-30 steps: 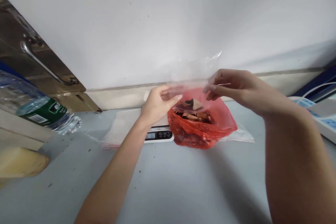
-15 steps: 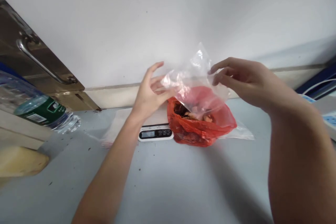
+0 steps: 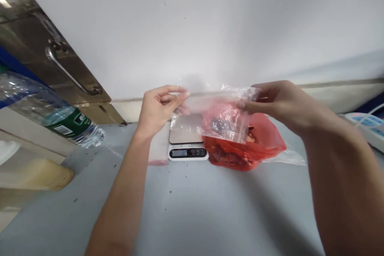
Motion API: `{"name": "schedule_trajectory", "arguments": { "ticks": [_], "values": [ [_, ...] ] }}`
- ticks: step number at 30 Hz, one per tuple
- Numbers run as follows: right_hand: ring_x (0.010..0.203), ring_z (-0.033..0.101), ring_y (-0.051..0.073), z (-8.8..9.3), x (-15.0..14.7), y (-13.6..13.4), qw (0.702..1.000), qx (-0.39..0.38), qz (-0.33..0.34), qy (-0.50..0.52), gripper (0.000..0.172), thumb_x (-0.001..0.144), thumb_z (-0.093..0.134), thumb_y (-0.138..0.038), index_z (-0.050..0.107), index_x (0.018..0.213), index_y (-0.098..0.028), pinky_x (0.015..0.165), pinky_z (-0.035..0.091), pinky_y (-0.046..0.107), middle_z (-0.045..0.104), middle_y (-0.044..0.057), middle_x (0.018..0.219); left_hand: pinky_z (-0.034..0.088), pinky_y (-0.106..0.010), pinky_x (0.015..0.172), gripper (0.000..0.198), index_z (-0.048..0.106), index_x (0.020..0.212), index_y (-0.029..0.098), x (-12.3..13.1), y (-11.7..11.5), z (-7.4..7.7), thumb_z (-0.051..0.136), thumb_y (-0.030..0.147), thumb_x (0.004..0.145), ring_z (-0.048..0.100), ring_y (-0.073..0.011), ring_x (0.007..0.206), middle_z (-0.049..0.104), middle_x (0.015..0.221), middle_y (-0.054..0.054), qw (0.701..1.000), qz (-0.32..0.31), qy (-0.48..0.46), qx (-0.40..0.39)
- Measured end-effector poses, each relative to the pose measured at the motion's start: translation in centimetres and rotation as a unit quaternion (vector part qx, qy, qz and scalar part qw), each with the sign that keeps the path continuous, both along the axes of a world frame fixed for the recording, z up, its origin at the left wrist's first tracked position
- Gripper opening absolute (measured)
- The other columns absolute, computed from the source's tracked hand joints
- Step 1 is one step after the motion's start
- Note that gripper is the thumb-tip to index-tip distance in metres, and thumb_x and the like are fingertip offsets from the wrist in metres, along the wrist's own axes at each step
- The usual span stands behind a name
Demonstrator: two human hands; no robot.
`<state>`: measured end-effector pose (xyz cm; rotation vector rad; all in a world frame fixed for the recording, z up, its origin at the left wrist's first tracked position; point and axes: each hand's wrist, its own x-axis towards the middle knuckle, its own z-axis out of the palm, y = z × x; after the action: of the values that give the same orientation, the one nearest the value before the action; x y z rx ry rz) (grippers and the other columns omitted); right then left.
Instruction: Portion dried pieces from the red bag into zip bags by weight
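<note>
My left hand pinches the left top corner of a clear plastic bag. My right hand pinches its right top corner. The bag is stretched between the two hands above a small digital scale and an open red plastic bag with brown pieces inside. The red bag lies on the grey table just right of the scale. The clear bag looks empty, though the red one shows through it.
A water bottle with a green label sits at the left, above a pale yellowish object. Flat clear bags lie left of the scale. A white power strip is at the right edge. A metal door handle is on the left.
The clear bag, crumpled half a second ago, is now pulled flat between both hands. My left hand went from spread fingers to a pinch. The view shifted a little, and the scale's plate now shows.
</note>
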<state>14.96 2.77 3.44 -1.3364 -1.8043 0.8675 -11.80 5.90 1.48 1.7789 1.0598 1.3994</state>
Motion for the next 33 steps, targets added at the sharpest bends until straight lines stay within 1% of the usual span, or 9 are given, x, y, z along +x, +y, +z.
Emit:
{"name": "schedule_trajectory", "arguments": {
  "ticks": [4,6,9,13,16,19,24,29,33],
  "values": [
    [0.062,0.063,0.016,-0.4,-3.1,-0.3,0.99,-0.025,0.026,0.133,0.041,0.07,0.088,-0.054,0.066,0.071,-0.02,0.058,0.051,0.03,0.067,0.0,0.066,0.061,-0.027,0.066,0.045,0.078,0.078,0.017,-4.2,-0.4,0.7,0.089,0.06,0.072,0.074,-0.0182,0.066,0.078,0.071,-0.005,0.998,0.023,0.045,-0.05],
    [0.062,0.063,0.016,-0.6,-5.2,-0.2,0.99,-0.023,0.024,0.134,0.033,0.074,0.086,-0.048,0.069,0.075,-0.02,0.058,0.051,0.03,0.068,0.0,0.067,0.062,-0.029,0.073,0.042,0.078,0.079,0.018,-6.4,-0.6,0.9,0.085,0.059,0.077,0.076,-0.0197,0.075,0.08,0.078,-0.007,0.992,0.04,0.095,-0.071],
    [0.065,0.064,0.016,-0.8,-8.5,0.6,0.993,0.056,-0.021,0.102,0.017,0.082,0.079,-0.035,0.074,0.076,-0.019,0.061,0.052,0.031,0.071,0.002,0.072,0.061,-0.03,0.088,0.033,0.08,0.093,0.02,-9.7,-0.8,0.7,0.074,0.052,0.089,0.077,-0.0228,0.096,0.083,0.099,-0.007,0.959,0.084,0.209,-0.17],
    [0.073,0.069,0.018,-1.4,-13.8,1.6,0.973,0.227,-0.029,-0.035,0.013,0.094,0.068,-0.024,0.08,0.091,-0.021,0.069,0.052,0.032,0.08,0.006,0.091,0.062,-0.031,0.088,0.044,0.071,0.13,0.022,-12.9,-0.8,-0.6,0.055,0.051,0.103,0.075,-0.0282,0.114,0.075,0.133,-0.013,0.869,0.176,0.262,-0.38],
    [0.085,0.073,0.024,-2.7,-18.2,1.1,0.925,0.279,0.035,-0.257,0.027,0.103,0.056,-0.02,0.082,0.095,-0.02,0.068,0.048,0.031,0.08,0.011,0.094,0.064,-0.032,0.08,0.061,0.059,0.147,0.017,-14.0,-0.7,-1.9,0.045,0.059,0.105,0.081,-0.0291,0.098,0.077,0.125,-0.019,0.852,0.167,0.239,-0.435],
    [0.1,0.074,0.027,-4.9,-21.7,-0.5,0.891,0.181,0.153,-0.386,0.032,0.106,0.05,-0.018,0.081,0.106,-0.016,0.071,0.05,0.031,0.079,0.017,0.101,0.065,-0.031,0.078,0.066,0.051,0.152,0.019,-14.3,-0.6,-2.8,0.043,0.064,0.105,0.082,-0.0265,0.085,0.08,0.111,-0.015,0.858,0.128,0.223,-0.446],
    [0.112,0.071,0.031,-8.0,-23.4,-2.5,0.885,0.095,0.235,-0.391,0.032,0.105,0.059,-0.035,0.079,0.118,-0.014,0.093,0.054,0.041,0.077,0.019,0.114,0.063,-0.029,0.072,0.059,0.056,0.137,0.026,-14.7,0.1,-4.1,0.078,0.042,0.085,0.077,-0.0214,0.078,0.075,0.097,-0.003,0.867,0.08,0.304,-0.387],
    [0.112,0.067,0.028,-9.5,-22.3,-2.0,0.902,0.099,0.293,-0.301,0.022,0.101,0.062,-0.018,0.08,0.115,-0.015,0.093,0.053,0.037,0.076,0.016,0.114,0.058,-0.029,0.075,0.043,0.068,0.1,0.024,-13.7,1.4,-4.9,0.083,0.016,0.06,0.069,-0.0226,0.089,0.069,0.103,-0.002,0.87,0.066,0.406,-0.272],
    [0.106,0.067,0.025,-11.0,-22.1,-1.8,0.903,0.149,0.304,-0.265,0.027,0.1,0.06,-0.01,0.079,0.118,-0.017,0.093,0.054,0.037,0.077,0.013,0.11,0.055,-0.025,0.075,0.05,0.074,0.116,0.025,-11.8,1.6,-5.0,0.065,0.007,0.07,0.069,-0.0171,0.083,0.072,0.108,-0.002,0.871,0.007,0.428,-0.242]
  ]
}}
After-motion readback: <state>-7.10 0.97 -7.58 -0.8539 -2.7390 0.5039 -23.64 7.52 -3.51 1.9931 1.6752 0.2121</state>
